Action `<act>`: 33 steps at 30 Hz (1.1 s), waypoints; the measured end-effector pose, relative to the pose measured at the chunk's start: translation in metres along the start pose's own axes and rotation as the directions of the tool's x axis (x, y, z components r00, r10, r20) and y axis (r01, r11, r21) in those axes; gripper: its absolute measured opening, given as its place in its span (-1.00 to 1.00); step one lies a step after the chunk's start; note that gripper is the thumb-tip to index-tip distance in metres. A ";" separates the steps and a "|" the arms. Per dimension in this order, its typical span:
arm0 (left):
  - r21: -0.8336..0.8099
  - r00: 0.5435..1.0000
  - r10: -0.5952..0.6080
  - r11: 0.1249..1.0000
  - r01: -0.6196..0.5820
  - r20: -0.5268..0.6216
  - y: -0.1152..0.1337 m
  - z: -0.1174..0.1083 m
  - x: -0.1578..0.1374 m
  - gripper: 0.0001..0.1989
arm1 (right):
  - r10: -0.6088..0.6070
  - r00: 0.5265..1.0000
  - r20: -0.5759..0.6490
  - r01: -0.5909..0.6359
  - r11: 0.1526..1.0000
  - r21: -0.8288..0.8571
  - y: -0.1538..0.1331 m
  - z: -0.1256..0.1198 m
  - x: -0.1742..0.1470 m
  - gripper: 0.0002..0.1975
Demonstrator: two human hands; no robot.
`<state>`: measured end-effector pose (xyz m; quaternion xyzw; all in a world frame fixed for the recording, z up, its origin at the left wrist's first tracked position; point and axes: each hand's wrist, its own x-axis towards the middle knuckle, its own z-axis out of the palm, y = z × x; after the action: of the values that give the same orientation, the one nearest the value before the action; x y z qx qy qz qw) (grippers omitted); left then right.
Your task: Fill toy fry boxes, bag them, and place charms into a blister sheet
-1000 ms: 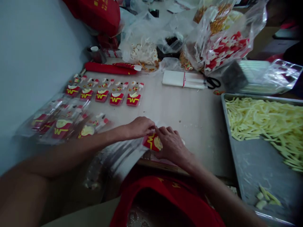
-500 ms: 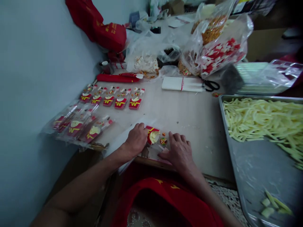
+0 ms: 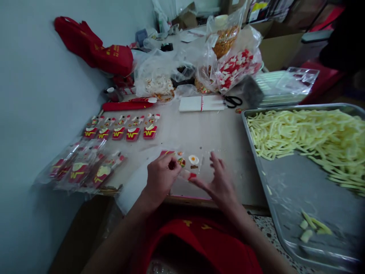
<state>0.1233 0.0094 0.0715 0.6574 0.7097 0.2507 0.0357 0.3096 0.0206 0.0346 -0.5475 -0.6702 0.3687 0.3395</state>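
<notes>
One panel under way, others laid out

At the table's (image 3: 211, 125) right, a metal tray (image 3: 285, 179) holds a plentiful heap of fry-shaped pieces (image 3: 313, 129). Wrapped panels (image 3: 78, 169) and a row of five panels (image 3: 118, 133) look decorated. The right hand's (image 3: 224, 182) fingers are spread; the left hand's (image 3: 160, 175) curl together, pinching what I cannot tell. Between them on the table lies the worked panel (image 3: 186, 156), seemingly near complete: egg (image 3: 194, 159) and burger-like piece (image 3: 181, 162) placed, whether fixed unclear

A plain, bluish wall (image 3: 31, 99) fills the left side, bare and smooth. Beside it stretches a pale tabletop (image 3: 211, 129) with a brownish front edge — speckled floor (image 3: 266, 226) shows below. An open cardboard box (image 3: 281, 49) sits beyond; the light is cool, dim — nearly black at upper right.
</notes>
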 end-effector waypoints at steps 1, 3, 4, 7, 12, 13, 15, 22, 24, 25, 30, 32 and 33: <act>-0.023 1.000 -0.004 1.000 0.005 0.017 -0.004 0.001 0.003 -0.90 | 0.127 0.988 0.093 -0.143 0.970 0.195 0.007 -0.002 -0.002 -0.23; -0.064 0.999 -0.002 0.998 0.005 0.044 -0.008 0.008 0.005 -0.89 | 0.262 0.904 0.337 -0.406 0.775 0.485 0.016 0.000 -0.004 -0.44; -0.084 0.999 0.000 0.996 0.004 0.046 -0.008 0.012 0.003 -0.88 | 0.274 0.869 0.413 -0.480 0.670 0.566 0.019 0.004 -0.005 -0.50; -0.186 0.999 0.008 0.982 0.000 0.044 0.003 0.023 -0.009 -0.84 | 0.303 0.852 0.427 -0.523 0.519 0.676 0.018 0.021 -0.003 -0.60; -0.420 0.992 0.095 0.906 -0.052 0.082 0.023 0.027 -0.032 -0.84 | 0.305 0.825 0.476 -0.565 0.492 0.662 0.008 0.037 0.004 -0.57; -0.479 0.992 0.092 0.877 -0.043 0.080 0.022 0.024 -0.035 -0.86 | 0.297 0.829 0.473 -0.556 0.528 0.642 0.007 0.035 0.006 -0.58; -0.591 0.992 0.101 0.806 -0.035 0.079 0.009 0.016 -0.039 -0.83 | 0.282 0.843 0.457 -0.524 0.623 0.582 0.006 0.027 0.012 -0.60; -0.236 0.962 -0.205 0.958 0.160 -0.179 -0.102 -0.058 -0.068 -0.88 | 0.142 0.795 0.589 -0.474 0.752 0.458 -0.017 0.039 0.071 -0.66; -0.051 0.904 -0.246 0.968 0.244 -0.350 -0.138 -0.093 -0.077 -0.72 | 0.060 0.729 0.682 -0.470 0.768 0.434 -0.040 0.065 0.091 -0.68; 0.048 0.894 -0.217 0.966 0.256 -0.393 -0.154 -0.111 -0.079 -0.50 | 0.019 0.681 0.732 -0.471 0.777 0.418 -0.054 0.082 0.099 -0.68; 0.233 0.997 -0.074 0.970 0.069 0.012 -0.225 -0.158 -0.068 0.06 | -0.165 0.431 0.887 -0.417 0.835 0.358 -0.123 0.196 0.139 -0.60; 0.229 0.992 -0.094 0.971 0.071 0.088 -0.246 -0.152 -0.062 -0.14 | -0.147 0.408 0.901 -0.305 0.909 0.286 -0.145 0.243 0.153 -0.59; 0.252 0.990 -0.123 0.962 0.102 0.071 -0.254 -0.147 -0.060 -0.24 | -0.126 0.429 0.894 -0.277 0.924 0.263 -0.154 0.263 0.159 -0.61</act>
<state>-0.1573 -0.0950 0.0802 0.6255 0.7695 0.1291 -0.0017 -0.0180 0.1247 0.0450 -0.2212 -0.6379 0.7376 0.0099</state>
